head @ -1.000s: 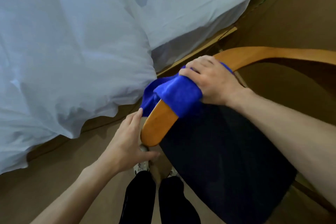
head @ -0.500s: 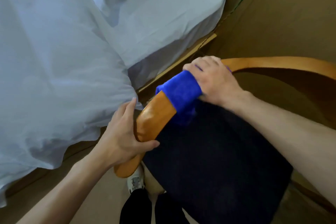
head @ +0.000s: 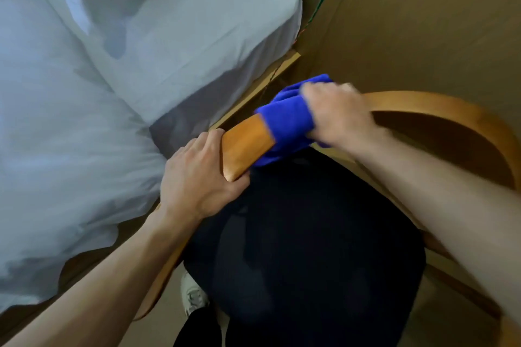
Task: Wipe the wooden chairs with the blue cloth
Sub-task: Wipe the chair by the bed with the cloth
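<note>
Two hands share the work: left hand [head: 197, 177] grips the chair [head: 439, 110] arm's end, steadying it; right hand [head: 335, 113] presses the wrapped blue cloth [head: 284, 124] against the rail.

Blue cloth [head: 284, 124], orange-brown chair [head: 428, 104]

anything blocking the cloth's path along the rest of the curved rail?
Nothing visible. The right hand holds the blue cloth wrapped over the wooden rail, bare toward the right. The left hand grips the rail's end, behind the cloth.
</note>
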`<state>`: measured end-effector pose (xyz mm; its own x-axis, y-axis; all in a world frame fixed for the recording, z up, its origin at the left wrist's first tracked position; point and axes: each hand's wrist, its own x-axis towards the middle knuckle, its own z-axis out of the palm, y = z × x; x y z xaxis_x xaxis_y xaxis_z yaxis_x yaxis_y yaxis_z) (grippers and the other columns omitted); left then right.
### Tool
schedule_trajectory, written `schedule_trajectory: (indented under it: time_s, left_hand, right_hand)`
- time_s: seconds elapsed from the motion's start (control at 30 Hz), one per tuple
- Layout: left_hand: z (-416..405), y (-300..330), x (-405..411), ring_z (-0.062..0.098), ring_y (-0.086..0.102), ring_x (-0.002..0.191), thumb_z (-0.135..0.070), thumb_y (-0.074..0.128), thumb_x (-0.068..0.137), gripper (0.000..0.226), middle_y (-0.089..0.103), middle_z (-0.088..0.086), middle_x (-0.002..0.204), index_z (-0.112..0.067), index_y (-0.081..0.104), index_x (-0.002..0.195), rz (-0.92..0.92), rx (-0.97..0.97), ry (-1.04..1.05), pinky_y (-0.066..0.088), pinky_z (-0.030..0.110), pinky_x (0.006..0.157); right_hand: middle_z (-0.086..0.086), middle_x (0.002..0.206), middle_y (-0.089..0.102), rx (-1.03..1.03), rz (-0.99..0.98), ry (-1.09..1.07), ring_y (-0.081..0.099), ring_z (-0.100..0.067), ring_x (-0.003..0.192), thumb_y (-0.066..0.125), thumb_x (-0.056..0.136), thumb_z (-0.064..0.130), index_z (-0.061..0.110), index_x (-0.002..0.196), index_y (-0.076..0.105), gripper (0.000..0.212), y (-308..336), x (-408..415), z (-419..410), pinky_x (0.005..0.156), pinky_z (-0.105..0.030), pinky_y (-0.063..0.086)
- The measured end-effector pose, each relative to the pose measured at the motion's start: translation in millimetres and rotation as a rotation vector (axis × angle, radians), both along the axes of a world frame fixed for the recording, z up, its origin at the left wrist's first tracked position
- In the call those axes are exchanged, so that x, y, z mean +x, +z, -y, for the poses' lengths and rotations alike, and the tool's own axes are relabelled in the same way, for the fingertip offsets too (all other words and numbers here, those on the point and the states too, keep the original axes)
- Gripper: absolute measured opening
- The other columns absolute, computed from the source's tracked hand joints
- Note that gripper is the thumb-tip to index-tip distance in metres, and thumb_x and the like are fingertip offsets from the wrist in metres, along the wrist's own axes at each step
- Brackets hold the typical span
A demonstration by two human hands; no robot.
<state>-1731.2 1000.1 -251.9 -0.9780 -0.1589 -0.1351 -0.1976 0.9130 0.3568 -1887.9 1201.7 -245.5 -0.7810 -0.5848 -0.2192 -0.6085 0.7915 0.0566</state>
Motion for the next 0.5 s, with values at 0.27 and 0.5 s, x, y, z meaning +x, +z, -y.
schedule_trajectory:
  time_s: [0.27,0.5]
  left_hand:
    - [-3,2,-2,0.016,0.06,0.085,-0.068,0.058,0.069,0.063,0.059,-0.007,0.095,-0.022,0.045,0.11,0.003,-0.092,-0.029,0.042,0.028,0.068]
    - [-3,4,-2,0.012,0.056,0.083,-0.066,0.058,0.069,0.058,0.056,-0.01,0.094,-0.025,0.043,0.108,0.036,-0.057,-0.012,0.042,0.026,0.066]
  right_hand:
    - [-0.005,0.103,0.063,-0.008,0.136,-0.008,0.062,-0.03,0.097,0.068,0.076,0.016,0.017,0.108,0.049,0.037,0,0,28,0.08,-0.038,0.042]
    - [-0.001,0.098,0.062,0.113,0.172,-0.126,0.062,-0.025,0.093,0.073,0.078,0.031,0.023,0.101,0.047,0.036,14,-20,-7,0.076,-0.036,0.042]
